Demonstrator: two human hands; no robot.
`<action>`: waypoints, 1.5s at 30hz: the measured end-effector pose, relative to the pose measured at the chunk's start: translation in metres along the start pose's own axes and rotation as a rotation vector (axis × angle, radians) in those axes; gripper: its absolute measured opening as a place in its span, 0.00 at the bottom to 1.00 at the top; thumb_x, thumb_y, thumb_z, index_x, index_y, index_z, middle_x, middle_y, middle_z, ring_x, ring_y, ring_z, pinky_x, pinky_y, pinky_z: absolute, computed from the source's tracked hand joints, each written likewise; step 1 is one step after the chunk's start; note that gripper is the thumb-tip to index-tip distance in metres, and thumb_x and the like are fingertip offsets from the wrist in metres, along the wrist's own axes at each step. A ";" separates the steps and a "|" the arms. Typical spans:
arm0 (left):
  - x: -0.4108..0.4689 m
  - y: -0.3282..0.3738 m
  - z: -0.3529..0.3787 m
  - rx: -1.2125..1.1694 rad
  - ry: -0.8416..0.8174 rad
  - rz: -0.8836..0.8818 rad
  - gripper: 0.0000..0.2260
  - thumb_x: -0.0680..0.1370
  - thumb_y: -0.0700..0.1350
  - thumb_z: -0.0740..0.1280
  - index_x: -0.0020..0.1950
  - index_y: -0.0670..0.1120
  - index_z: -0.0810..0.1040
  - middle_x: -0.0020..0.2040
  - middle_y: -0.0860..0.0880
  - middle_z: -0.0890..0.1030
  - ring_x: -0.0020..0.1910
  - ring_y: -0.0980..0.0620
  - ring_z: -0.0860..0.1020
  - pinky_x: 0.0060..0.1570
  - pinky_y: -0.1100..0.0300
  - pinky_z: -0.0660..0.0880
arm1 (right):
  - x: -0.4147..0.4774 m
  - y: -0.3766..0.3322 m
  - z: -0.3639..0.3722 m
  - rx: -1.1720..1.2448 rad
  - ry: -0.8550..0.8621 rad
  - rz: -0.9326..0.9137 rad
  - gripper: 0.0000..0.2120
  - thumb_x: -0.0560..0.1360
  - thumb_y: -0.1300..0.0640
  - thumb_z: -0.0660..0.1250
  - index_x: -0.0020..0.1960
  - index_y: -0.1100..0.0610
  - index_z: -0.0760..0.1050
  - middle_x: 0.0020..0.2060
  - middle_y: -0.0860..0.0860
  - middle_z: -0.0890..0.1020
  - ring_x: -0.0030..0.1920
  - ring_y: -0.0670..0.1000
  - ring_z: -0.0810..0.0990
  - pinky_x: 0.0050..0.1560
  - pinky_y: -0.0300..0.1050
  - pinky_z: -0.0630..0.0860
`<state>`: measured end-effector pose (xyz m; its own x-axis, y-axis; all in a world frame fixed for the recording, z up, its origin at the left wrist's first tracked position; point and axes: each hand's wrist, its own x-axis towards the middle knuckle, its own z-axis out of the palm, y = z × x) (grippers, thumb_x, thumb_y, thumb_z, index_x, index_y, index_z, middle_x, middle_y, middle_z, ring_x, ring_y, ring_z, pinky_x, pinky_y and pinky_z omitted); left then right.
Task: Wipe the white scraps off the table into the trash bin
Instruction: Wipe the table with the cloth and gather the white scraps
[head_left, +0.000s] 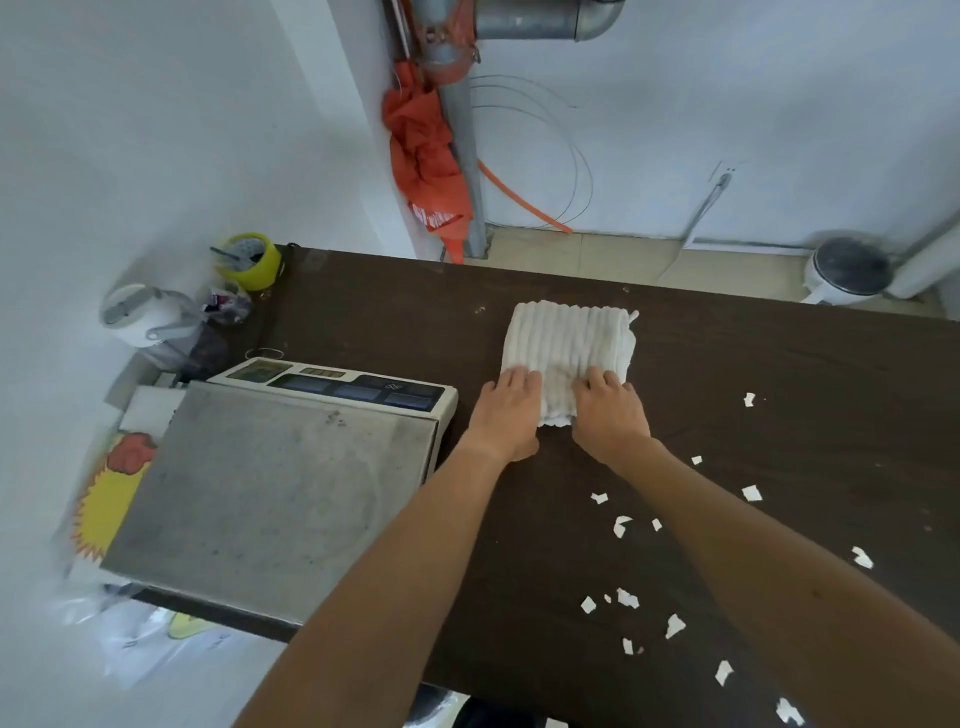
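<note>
A white ribbed cloth (566, 343) lies folded on the dark brown table (374, 312). My left hand (506, 415) rests on the cloth's near left corner, fingers laid flat. My right hand (610, 413) sits on its near right part with fingertips bent into the fabric. Several white paper scraps (626, 597) are scattered over the table to the right of and nearer than the cloth. A white bin with a dark lid (844, 273) stands on the floor beyond the table's far right edge.
A grey weighing scale (270, 483) fills the table's left part, close to my left arm. A yellow tape roll (249, 260), a white kettle (143, 314) and clutter sit at the far left corner. An orange umbrella (423, 156) hangs by a pipe at the wall.
</note>
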<state>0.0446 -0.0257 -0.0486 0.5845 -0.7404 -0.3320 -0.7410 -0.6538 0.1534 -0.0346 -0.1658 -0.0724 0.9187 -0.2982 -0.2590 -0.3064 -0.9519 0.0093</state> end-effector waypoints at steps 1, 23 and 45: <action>0.001 -0.001 0.004 0.006 0.026 0.011 0.32 0.70 0.44 0.75 0.70 0.42 0.67 0.69 0.41 0.69 0.71 0.41 0.68 0.66 0.48 0.70 | -0.003 -0.001 0.000 0.034 0.008 0.004 0.19 0.75 0.52 0.66 0.63 0.58 0.73 0.60 0.53 0.73 0.58 0.55 0.73 0.56 0.48 0.72; -0.032 0.016 0.017 -0.153 0.062 -0.136 0.10 0.78 0.46 0.65 0.56 0.43 0.77 0.54 0.43 0.81 0.51 0.43 0.80 0.43 0.55 0.69 | -0.050 0.022 -0.003 -0.036 -0.040 -0.272 0.25 0.70 0.50 0.71 0.65 0.53 0.69 0.62 0.51 0.70 0.59 0.53 0.72 0.58 0.48 0.73; -0.086 0.024 0.043 -1.316 -0.083 -0.707 0.12 0.76 0.43 0.61 0.55 0.43 0.80 0.51 0.44 0.83 0.50 0.48 0.82 0.44 0.58 0.78 | -0.029 0.020 -0.027 0.341 -0.116 -0.162 0.25 0.74 0.44 0.66 0.66 0.54 0.66 0.44 0.51 0.81 0.44 0.54 0.79 0.43 0.47 0.70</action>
<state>-0.0382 0.0291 -0.0562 0.6323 -0.2380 -0.7373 0.5265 -0.5661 0.6343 -0.0608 -0.1778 -0.0389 0.9336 -0.1176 -0.3384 -0.2430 -0.9019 -0.3571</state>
